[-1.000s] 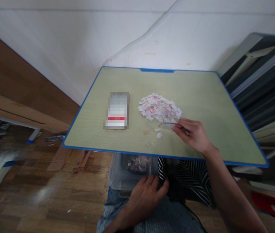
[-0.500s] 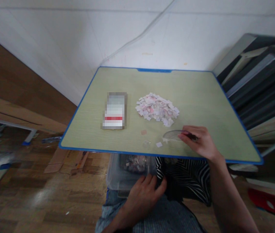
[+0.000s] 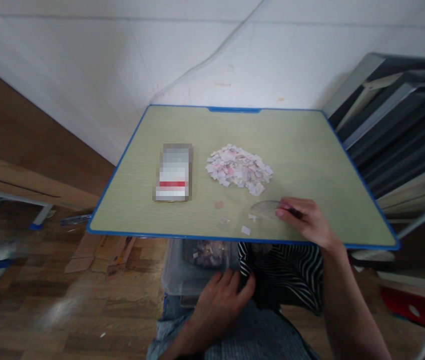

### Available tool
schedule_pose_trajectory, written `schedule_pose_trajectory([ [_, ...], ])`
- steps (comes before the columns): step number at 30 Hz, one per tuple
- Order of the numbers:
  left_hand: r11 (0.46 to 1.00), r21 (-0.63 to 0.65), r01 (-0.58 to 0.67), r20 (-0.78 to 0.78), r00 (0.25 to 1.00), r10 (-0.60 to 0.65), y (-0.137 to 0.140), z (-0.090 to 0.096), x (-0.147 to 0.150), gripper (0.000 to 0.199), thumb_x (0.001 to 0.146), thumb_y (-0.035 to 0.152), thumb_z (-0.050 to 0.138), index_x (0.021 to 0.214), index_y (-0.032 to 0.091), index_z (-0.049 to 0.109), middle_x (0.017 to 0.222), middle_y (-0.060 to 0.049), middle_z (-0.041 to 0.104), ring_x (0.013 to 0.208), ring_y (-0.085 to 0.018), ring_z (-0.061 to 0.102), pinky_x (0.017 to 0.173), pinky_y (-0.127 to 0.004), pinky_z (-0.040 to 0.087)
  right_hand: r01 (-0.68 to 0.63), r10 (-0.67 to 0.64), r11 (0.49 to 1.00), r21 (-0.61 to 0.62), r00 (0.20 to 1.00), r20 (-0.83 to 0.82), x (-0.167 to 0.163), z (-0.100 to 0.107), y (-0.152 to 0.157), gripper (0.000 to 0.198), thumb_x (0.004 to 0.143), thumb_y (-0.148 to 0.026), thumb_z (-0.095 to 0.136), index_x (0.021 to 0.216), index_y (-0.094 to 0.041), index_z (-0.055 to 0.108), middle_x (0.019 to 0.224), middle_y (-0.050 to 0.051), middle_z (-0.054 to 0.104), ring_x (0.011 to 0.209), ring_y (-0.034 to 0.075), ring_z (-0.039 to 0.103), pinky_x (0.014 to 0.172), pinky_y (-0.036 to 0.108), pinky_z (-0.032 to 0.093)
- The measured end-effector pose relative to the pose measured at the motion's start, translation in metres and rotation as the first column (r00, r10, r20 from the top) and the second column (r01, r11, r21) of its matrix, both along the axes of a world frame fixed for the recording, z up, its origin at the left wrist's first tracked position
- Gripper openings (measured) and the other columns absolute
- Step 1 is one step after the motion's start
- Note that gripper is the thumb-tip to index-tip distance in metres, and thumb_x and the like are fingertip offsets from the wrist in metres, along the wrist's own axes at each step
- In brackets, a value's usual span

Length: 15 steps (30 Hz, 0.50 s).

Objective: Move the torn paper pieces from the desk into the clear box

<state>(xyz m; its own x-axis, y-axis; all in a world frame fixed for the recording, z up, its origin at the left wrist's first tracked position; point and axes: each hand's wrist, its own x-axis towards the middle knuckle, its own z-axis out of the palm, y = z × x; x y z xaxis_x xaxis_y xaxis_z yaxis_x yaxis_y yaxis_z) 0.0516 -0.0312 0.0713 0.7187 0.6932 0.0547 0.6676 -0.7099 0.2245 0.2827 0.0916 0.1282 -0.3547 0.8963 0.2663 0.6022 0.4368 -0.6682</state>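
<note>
My right hand (image 3: 304,217) pinches a thin, translucent half-oval blade-like tool (image 3: 265,208) with a dark end, held low over the green tabletop (image 3: 302,145) near its front edge. Small white paper scraps (image 3: 246,230) lie by the tool's tip, and a pinkish scrap (image 3: 219,205) is farther left. Behind them spreads a heap of white and pink paper scraps (image 3: 238,167). Below the table, my left hand (image 3: 222,297) rests in front of a clear plastic box (image 3: 172,280), beside a black-and-white striped cloth (image 3: 295,270). Its thumb is apart from the bent fingers; it holds nothing visible.
A blurred-out rectangular object (image 3: 173,172) lies left of the heap. Inside the clear box is a dark container with scraps (image 3: 208,253). A white wall (image 3: 84,60) stands behind the table; grey folded frames (image 3: 403,110) lean at right. Flattened cardboard (image 3: 99,255) lies on the floor.
The loose white scrap near the tool has shifted closer to the table's front edge. The tool has drawn slightly back to the right, the view has moved a little, and my left hand stays put.
</note>
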Motion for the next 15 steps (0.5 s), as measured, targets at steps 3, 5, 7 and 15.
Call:
schedule_pose_trajectory([
  [3,1.000,-0.001,-0.001,-0.007,1.000,0.001,0.000,0.000,0.000,0.036,0.084,0.018,0.042,0.120,0.017,0.039,0.089,-0.005,0.055,0.078,-0.021,0.051,0.062,-0.032,0.044,-0.043,0.044,0.998,-0.045,0.999,0.014,0.002,0.000,0.000,0.030,0.080,-0.028,0.050,0.053,-0.018,0.042,0.048,-0.003,0.037,0.044,0.008,0.035,0.044,0.022,0.029],
  [5,1.000,-0.002,0.000,-0.013,1.000,0.000,0.000,0.000,0.000,0.038,0.084,0.017,0.042,0.121,0.018,0.038,0.089,-0.005,0.055,0.080,-0.021,0.051,0.063,-0.032,0.044,-0.019,0.018,0.999,-0.033,1.000,-0.017,0.000,0.000,-0.001,0.031,0.081,-0.029,0.049,0.053,-0.018,0.041,0.048,-0.003,0.037,0.045,0.008,0.035,0.044,0.022,0.029],
  [7,1.000,-0.005,0.003,-0.017,1.000,-0.003,-0.001,-0.001,-0.001,0.039,0.083,0.017,0.043,0.122,0.018,0.037,0.090,-0.005,0.055,0.080,-0.021,0.051,0.064,-0.032,0.044,-0.039,0.038,0.999,-0.026,0.998,-0.040,-0.005,0.001,-0.001,0.029,0.082,-0.028,0.048,0.055,-0.018,0.043,0.051,-0.002,0.039,0.047,0.009,0.038,0.045,0.022,0.030],
  [15,1.000,-0.013,0.010,-0.018,1.000,-0.010,0.000,0.001,-0.001,0.039,0.083,0.017,0.043,0.121,0.017,0.037,0.091,-0.006,0.055,0.080,-0.021,0.051,0.065,-0.032,0.045,-0.179,0.194,0.970,-0.167,0.978,0.074,-0.008,0.007,-0.006,0.034,0.083,-0.031,0.046,0.053,-0.017,0.040,0.051,-0.003,0.036,0.048,0.008,0.037,0.046,0.022,0.029],
])
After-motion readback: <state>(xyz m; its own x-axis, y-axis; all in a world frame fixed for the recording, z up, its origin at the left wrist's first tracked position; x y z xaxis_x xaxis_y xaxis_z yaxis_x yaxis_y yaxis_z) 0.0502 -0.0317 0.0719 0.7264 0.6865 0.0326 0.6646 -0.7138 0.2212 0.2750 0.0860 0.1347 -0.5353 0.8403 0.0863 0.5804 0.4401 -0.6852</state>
